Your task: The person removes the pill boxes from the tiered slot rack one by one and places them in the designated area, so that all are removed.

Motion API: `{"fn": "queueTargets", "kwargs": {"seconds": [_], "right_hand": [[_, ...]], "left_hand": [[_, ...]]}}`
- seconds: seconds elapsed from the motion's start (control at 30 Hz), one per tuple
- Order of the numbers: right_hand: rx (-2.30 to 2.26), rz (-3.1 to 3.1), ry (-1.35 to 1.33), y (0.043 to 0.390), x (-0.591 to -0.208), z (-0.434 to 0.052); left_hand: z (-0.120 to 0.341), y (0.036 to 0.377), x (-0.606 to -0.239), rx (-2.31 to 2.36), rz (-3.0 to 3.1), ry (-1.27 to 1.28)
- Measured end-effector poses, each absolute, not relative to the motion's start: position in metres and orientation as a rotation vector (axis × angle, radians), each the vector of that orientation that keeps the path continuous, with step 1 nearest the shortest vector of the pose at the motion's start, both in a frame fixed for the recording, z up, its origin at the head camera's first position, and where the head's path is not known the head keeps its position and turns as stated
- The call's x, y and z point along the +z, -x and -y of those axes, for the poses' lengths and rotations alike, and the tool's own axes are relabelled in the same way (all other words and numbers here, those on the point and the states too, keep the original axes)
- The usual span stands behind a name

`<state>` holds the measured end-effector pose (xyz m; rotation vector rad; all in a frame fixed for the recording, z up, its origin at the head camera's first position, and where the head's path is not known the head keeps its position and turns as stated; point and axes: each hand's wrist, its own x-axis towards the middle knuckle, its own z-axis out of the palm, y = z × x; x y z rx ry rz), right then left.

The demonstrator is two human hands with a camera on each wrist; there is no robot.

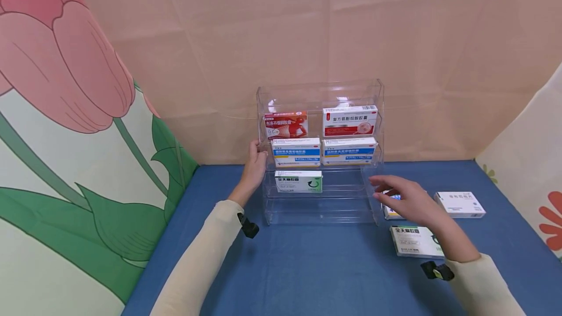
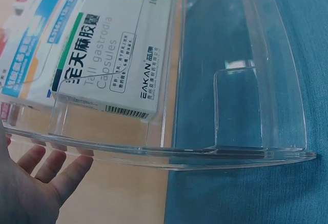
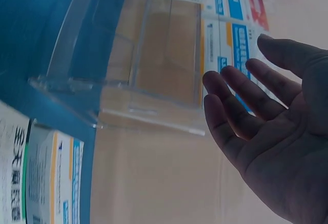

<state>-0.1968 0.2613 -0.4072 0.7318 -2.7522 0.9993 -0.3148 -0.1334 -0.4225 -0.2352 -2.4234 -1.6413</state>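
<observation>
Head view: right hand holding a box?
No. The right hand hovers open, fingers straight, above the boxes lying on the table, gripping none.

Head view overhead; wrist views close

Blue table [image 1: 316, 267]: clear rack [image 1: 320, 208], three boxes [image 1: 412, 241].

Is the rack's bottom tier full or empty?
Empty: the rack's lowest tier shows only clear plastic. The green box sits one tier up.
</observation>
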Motion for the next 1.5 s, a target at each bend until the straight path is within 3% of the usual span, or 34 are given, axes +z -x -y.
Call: {"fn": "queueTargets", "kwargs": {"seconds": [1.5], "right_hand": [[1.342, 2.607, -0.588, 0.241, -0.427, -0.173]], "left_hand": [[0.132, 0.313, -0.421, -1.609, 2.389, 0.256]]}}
